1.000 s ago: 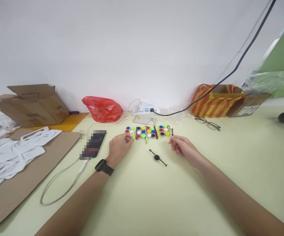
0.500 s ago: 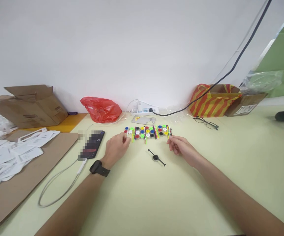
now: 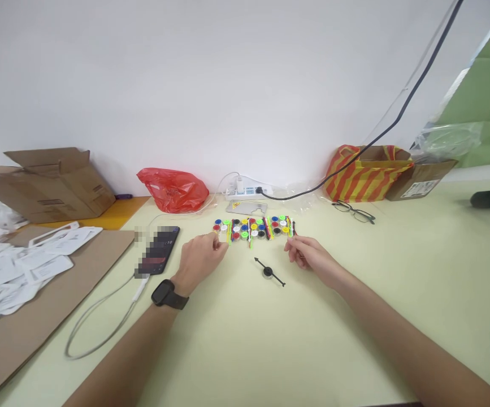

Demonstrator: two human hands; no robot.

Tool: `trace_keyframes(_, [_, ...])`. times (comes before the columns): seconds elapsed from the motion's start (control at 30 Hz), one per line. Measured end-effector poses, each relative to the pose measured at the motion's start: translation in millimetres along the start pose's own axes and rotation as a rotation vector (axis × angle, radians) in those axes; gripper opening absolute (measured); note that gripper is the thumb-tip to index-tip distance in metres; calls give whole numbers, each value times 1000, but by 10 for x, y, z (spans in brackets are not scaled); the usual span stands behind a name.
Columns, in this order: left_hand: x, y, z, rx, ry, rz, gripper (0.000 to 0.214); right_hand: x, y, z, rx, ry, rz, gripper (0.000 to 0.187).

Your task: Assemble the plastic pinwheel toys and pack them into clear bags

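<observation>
A cluster of small coloured round caps and thin coloured sticks [image 3: 253,226] lies on the pale yellow table [image 3: 270,339]. My left hand [image 3: 200,259], with a black watch on its wrist, rests curled at the cluster's left end, thumb and fingers pinched together; what they hold is too small to name. My right hand [image 3: 308,254] lies just below the cluster's right end, fingers loosely curled and close to a dark stick. Between the hands sits a black disc on a black stick [image 3: 269,272].
A phone [image 3: 160,255] on a white cable lies left of my left hand. Cardboard boxes [image 3: 53,181] and white cards [image 3: 11,265] are at far left. A red bag [image 3: 172,189], power strip [image 3: 247,191], glasses [image 3: 352,211] and striped bag [image 3: 369,172] line the back.
Both hands have drawn slightly back from the cluster toward me; the view has shifted a little. The black disc and stick have not moved.
</observation>
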State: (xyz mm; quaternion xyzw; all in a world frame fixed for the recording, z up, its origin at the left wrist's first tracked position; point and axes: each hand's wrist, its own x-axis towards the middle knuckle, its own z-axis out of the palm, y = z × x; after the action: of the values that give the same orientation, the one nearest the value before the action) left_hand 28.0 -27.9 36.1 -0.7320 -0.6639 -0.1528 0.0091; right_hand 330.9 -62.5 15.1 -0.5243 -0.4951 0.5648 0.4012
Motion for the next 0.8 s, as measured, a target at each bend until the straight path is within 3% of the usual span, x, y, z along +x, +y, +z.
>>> trace_keyframes(0.53, [7,-47,-8,-10,-115,26,22,-1,13,20,-24,-28,2,34])
trace_keyframes(0.8, [-15,-62,-108,-40,-198,81,28,-9,8,29,-23,-53,9,33])
